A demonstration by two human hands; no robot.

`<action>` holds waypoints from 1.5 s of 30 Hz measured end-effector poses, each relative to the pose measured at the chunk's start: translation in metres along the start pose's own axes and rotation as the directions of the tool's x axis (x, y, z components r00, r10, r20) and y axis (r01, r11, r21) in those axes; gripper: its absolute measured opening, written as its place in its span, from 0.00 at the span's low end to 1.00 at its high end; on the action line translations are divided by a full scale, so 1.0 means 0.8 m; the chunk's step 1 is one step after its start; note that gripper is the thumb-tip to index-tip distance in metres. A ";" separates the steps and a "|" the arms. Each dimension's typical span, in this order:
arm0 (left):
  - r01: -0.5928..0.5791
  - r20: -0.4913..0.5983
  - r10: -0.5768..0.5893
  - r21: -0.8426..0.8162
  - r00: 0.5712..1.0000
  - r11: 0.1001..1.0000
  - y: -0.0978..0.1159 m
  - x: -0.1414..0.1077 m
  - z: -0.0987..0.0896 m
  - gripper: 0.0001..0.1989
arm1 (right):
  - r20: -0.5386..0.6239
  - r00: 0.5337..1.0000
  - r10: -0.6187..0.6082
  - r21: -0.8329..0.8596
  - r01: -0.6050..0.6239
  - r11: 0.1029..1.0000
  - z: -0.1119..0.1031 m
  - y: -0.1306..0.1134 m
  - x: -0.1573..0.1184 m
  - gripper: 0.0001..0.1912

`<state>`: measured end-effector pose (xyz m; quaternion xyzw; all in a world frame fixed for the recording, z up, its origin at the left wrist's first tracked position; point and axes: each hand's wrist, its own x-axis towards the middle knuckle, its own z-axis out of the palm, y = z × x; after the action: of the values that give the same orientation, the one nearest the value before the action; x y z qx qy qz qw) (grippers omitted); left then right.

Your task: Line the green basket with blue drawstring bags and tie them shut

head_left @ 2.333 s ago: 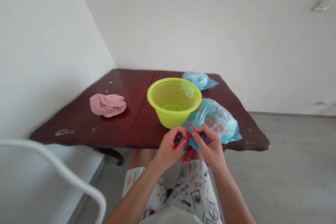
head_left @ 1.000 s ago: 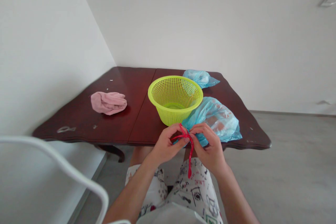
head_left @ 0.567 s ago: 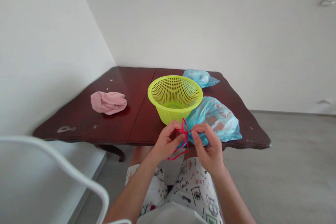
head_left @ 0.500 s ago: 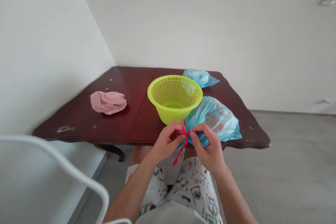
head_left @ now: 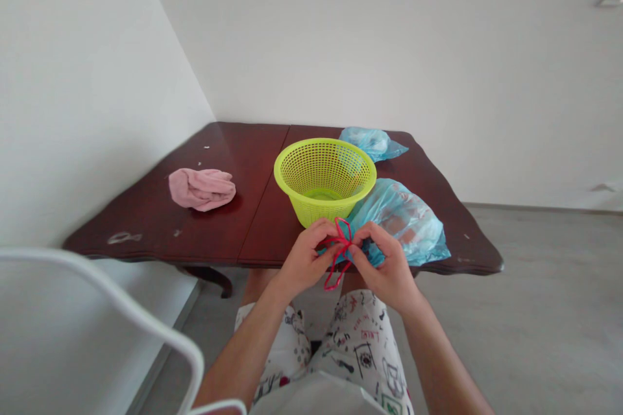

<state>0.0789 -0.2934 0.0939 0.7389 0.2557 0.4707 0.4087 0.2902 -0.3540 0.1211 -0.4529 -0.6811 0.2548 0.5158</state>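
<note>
Both my hands meet at the table's front edge over a thin red drawstring (head_left: 333, 280), which is looped and crossed between them. My left hand (head_left: 309, 255) is closed, pinching the drawstring between thumb and fingers. Close beside it, my right hand (head_left: 384, 266) pinches the drawstring near its crossing. A translucent blue plastic bag (head_left: 406, 220) lies just beyond my right hand, with its gathered end at my fingers. Reddish shapes show faintly through its film. Directly behind my hands stands a lime-green plastic basket (head_left: 325, 211); no contents show inside it.
On the dark wooden table (head_left: 233, 142), a folded pink cloth (head_left: 202, 189) lies to the left. A second blue plastic bag (head_left: 372, 142) sits behind the basket at the right. A white curved tube (head_left: 146, 324) crosses the lower left, close to the camera.
The red drawstring has changed shape: its hanging end now forms an open loop, and the upper loop is wider. My right fingers have drawn slightly nearer the crossing.
</note>
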 end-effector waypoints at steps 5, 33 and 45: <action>0.134 -0.138 -0.167 -0.218 0.976 0.967 -0.016 -0.001 0.009 0.19 | -0.144 0.986 -0.081 0.008 0.083 0.997 0.004 -0.005 0.004 0.09; 0.041 0.078 -0.013 -0.373 0.997 0.927 0.017 -0.026 0.001 0.19 | -0.086 0.979 -0.184 -0.180 0.166 0.969 -0.003 0.002 -0.016 0.12; 0.163 0.069 -0.154 -0.156 0.986 0.974 0.010 -0.015 -0.001 0.10 | -0.208 0.944 -0.255 -0.087 0.241 0.966 -0.008 -0.020 -0.008 0.07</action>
<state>0.0733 -0.3067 0.0947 0.6938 0.2634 0.4348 0.5102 0.2913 -0.3674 0.1333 -0.4042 -0.6795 0.1160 0.6012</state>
